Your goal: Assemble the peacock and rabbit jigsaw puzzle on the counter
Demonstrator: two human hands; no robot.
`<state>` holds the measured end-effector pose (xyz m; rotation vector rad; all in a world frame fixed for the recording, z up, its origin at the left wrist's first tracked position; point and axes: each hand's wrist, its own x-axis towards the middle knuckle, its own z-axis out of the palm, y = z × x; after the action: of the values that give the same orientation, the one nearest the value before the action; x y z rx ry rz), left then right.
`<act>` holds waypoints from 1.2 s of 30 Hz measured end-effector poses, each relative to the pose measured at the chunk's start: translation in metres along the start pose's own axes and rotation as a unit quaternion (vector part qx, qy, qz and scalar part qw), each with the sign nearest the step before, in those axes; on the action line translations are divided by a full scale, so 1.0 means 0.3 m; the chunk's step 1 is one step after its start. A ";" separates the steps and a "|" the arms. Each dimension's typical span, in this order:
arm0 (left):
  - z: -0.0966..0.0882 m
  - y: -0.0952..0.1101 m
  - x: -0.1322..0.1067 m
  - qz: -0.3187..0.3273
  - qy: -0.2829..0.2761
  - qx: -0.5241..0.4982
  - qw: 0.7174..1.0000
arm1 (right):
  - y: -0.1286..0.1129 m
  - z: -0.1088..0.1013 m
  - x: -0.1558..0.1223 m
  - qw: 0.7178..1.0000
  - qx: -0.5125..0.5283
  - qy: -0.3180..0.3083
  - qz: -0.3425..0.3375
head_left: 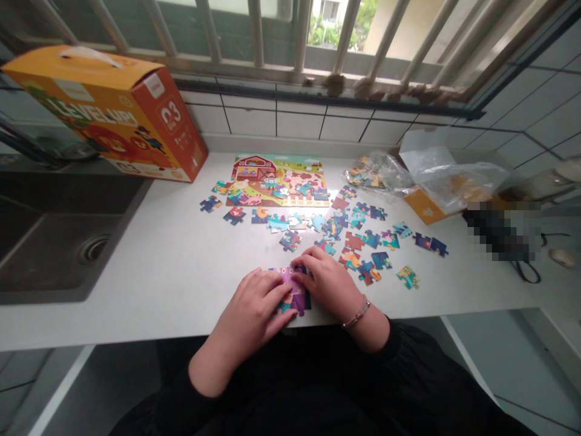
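Close to the counter's front edge lies a small cluster of joined purple jigsaw puzzle pieces (298, 301). My left hand (255, 303) covers its left side, fingers over the top and thumb along the lower edge, closed on the pieces. At the upper right of the cluster, my right hand (324, 278) is closed, with thumb and fingertips gripping a piece there; the fingers partly hide it. Loose jigsaw pieces (354, 241) are scattered beyond and to the right of my hands. Behind them lies a farm-scene puzzle (254, 172) with a red barn, several loose pieces resting on it.
An orange puzzle box (167, 130) stands at the back left, beside a dark sink (82, 284). A clear bag of pieces (374, 172), an opened plastic wrapper (458, 178) and an orange card (424, 206) lie back right. A blurred black object (499, 233) is farther right.
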<state>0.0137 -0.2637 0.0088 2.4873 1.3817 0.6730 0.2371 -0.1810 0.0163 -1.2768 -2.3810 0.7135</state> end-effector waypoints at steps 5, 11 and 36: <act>0.006 -0.004 -0.005 0.004 -0.006 0.013 1.000 | -0.003 0.017 -0.011 0.999 -0.052 -0.005 -0.014; 0.023 -0.022 -0.017 0.026 0.017 0.018 0.999 | -0.039 0.055 -0.046 0.986 -0.166 0.016 -0.027; 0.009 -0.030 -0.006 0.050 0.020 0.016 0.998 | 0.575 -0.419 -0.199 0.958 -0.196 0.088 0.190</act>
<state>0.0076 -0.2604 0.0023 2.5958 1.2979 0.7302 0.4494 -0.1169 0.0152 -1.9069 -2.2208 0.2062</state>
